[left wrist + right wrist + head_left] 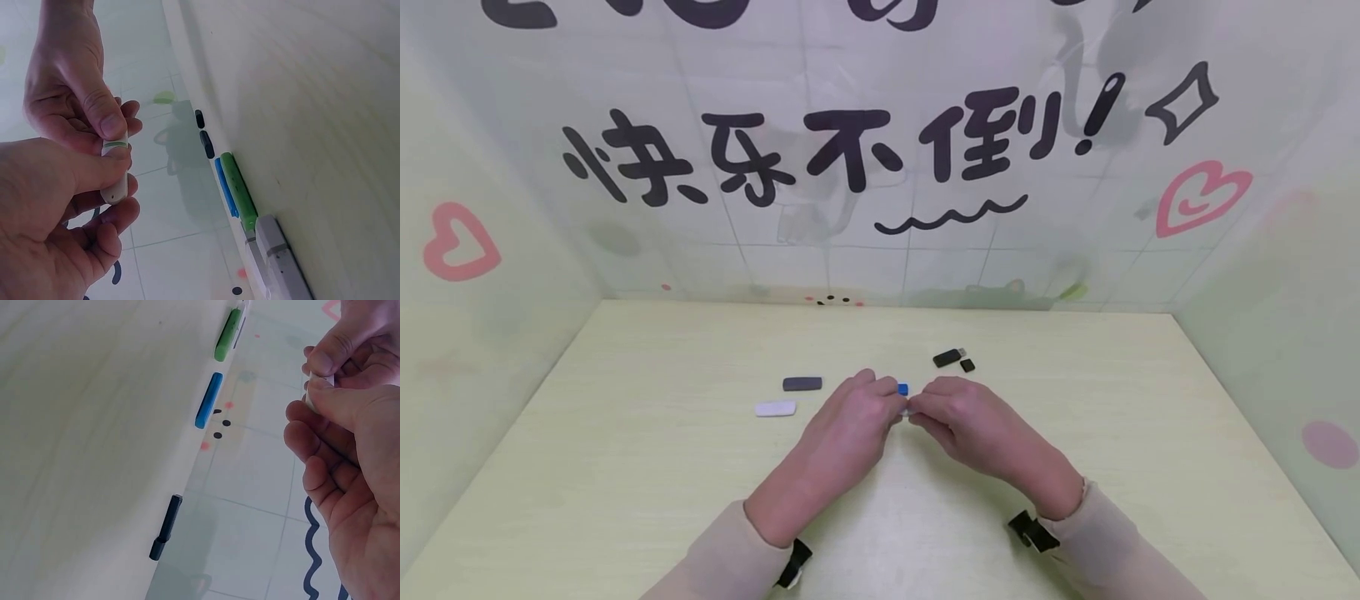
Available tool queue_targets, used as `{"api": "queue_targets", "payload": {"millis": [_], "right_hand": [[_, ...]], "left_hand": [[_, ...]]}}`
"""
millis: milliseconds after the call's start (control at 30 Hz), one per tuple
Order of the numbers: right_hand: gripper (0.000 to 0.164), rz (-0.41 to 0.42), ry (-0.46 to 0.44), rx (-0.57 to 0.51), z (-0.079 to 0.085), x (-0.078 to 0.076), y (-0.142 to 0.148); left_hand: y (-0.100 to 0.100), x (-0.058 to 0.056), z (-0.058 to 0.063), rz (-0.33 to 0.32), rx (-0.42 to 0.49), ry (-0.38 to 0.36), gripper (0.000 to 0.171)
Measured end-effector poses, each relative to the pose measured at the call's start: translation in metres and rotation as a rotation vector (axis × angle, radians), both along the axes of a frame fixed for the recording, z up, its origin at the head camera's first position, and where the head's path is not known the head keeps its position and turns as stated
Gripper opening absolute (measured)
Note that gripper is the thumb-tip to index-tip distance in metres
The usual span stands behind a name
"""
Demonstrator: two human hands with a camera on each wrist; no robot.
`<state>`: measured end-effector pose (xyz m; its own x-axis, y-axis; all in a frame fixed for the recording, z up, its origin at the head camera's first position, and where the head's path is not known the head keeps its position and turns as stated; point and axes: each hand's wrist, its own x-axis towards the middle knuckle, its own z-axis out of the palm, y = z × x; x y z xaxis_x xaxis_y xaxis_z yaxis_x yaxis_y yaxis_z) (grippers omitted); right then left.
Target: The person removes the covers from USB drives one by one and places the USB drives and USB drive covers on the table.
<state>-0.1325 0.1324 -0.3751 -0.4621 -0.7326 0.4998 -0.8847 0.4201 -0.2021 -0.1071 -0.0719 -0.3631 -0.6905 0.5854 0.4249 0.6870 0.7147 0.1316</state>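
Note:
Both hands meet over the table and pinch a small white USB stick [114, 190] with a green band. My left hand [857, 421] has thumb and fingers on its rounded end, as the left wrist view shows. At the other end, my right hand [981, 425] pinches it between thumb and fingers. Much of the stick is covered by fingertips. Just beyond the hands lies a blue stick [902, 389]. A green stick [239, 190] lies beside it in the left wrist view; the hands hide it in the head view.
A grey stick [802, 383] and a white stick [775, 408] lie left of the hands. Toward the back right rests a black USB stick [948, 357], its metal plug bare, with a small black cap [967, 365] beside it. Printed panels enclose the table [625, 467].

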Motion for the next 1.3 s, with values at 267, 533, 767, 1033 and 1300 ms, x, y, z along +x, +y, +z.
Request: {"api": "queue_targets", "payload": {"millis": [267,533,767,1033,1300], "right_hand": [[0.008,0.013,-0.013,0.004,-0.0008,-0.0002,0.0011],[0.006,0.017,-0.027,0.030,0.0017,-0.0001,0.0022],[0.004,0.014,-0.044,0.058,0.0029,-0.0004,0.0029],[0.008,-0.001,-0.053,0.066,0.0063,-0.0003,0.0040],[0.009,-0.022,-0.062,0.084,0.0081,0.0000,0.0039]], "left_hand": [[-0.0008,0.0001,-0.0004,-0.001,-0.022,-0.005,0.009],[-0.0009,0.0004,-0.0003,-0.010,-0.029,-0.010,0.010],[-0.0013,0.0003,-0.0001,-0.015,-0.031,-0.018,0.011],[-0.0029,-0.0006,0.0019,-0.025,0.002,-0.011,0.010],[-0.0028,-0.0013,0.0019,-0.018,0.002,-0.019,0.009]]}}
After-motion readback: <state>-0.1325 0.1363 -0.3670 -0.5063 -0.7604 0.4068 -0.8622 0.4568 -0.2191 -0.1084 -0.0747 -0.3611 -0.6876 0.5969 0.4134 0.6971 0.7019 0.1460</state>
